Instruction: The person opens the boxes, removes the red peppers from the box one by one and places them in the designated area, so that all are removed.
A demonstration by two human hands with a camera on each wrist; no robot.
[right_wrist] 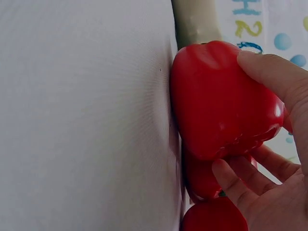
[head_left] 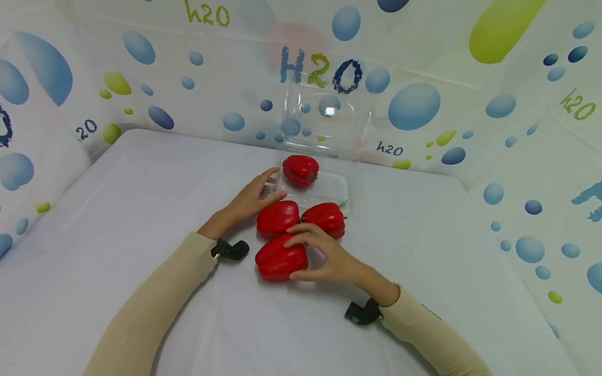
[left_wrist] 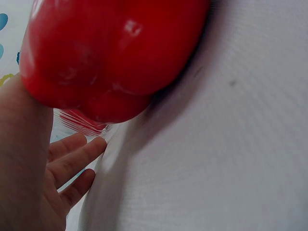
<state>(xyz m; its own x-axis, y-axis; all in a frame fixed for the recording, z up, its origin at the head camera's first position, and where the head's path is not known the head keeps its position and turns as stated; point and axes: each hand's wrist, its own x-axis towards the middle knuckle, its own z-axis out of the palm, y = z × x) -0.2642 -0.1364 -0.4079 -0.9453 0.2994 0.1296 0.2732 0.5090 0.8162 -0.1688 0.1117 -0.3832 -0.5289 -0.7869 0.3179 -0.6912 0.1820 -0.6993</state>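
Our right hand [head_left: 324, 256] curls round the nearest red pepper [head_left: 278, 259] on the desk [head_left: 141, 209]; our left hand [head_left: 251, 198], fingers straight, touches the clear tray [head_left: 350, 180].

Head view looks down over the table [head_left: 141, 209]; both wrist views sit close, sharing its peppers [head_left: 280, 259].

One pepper [head_left: 300, 170] lies in the tray [head_left: 336, 188]; three peppers [head_left: 291, 235], seemingly touching, before it.
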